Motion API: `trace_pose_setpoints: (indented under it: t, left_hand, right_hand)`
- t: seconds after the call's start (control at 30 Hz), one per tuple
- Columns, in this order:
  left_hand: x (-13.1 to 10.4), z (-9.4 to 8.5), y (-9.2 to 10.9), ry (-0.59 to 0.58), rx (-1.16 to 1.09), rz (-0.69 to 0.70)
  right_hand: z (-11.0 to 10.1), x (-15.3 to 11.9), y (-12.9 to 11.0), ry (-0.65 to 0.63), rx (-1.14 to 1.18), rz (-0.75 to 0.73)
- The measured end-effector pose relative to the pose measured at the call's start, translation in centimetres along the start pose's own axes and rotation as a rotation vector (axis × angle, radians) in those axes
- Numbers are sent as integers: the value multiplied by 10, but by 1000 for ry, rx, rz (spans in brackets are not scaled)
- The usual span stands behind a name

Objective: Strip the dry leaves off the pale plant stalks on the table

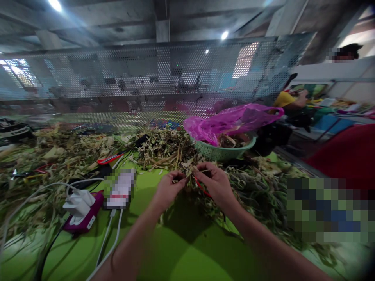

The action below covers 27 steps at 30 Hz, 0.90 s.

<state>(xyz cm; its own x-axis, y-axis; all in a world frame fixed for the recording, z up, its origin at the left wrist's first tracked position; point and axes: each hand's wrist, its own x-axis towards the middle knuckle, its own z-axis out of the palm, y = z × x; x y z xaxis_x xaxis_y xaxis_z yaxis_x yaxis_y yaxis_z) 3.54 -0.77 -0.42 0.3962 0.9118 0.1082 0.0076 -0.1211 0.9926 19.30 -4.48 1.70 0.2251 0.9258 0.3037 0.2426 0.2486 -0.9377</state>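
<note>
Over the near edge of the plant heap, my left hand (172,185) pinches pale dried plant strands (189,169) between thumb and forefinger. Close to it on the right, my right hand (215,181) is closed, its thumb and fingertips at the same strands. A thin red tool (202,187) lies along the inside of that palm; its working end is hidden, so its kind is unclear. Just beyond both hands lies a heap of dried, curled stalks and leaves (164,146). Greener strands (258,187) spread to the right.
A green basket (218,152) with a pink plastic bag (234,121) stands behind. On the left lie a red cutter knife (109,159), a blurred phone (120,189) and a purple power strip (83,220) with white cables. A perforated metal screen (140,86) closes the green table's (187,249) back.
</note>
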Motion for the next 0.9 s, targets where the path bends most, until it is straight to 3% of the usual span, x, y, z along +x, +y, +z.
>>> trace_pose_setpoints:
  t: [0.27,0.43,0.63,0.77,0.9]
  left_hand:
    - [-1,2,1,3,-51,-57]
    - [-4,3,5,82,-316,-166]
    - [-3,4,3,118,-640,-228]
    - [-1,4,1,129,-654,-242]
    - [0,1,1,165,-541,-231]
  right_hand:
    - [0,-1,-5,-13,-80,-54]
    - [0,-2,-6,-32,-126,-68]
    - [3,-5,-4,-162,-281,-237]
    - [3,-3,-1,-239,-330,-281]
    - [-3,3,1,-252,-180,-154]
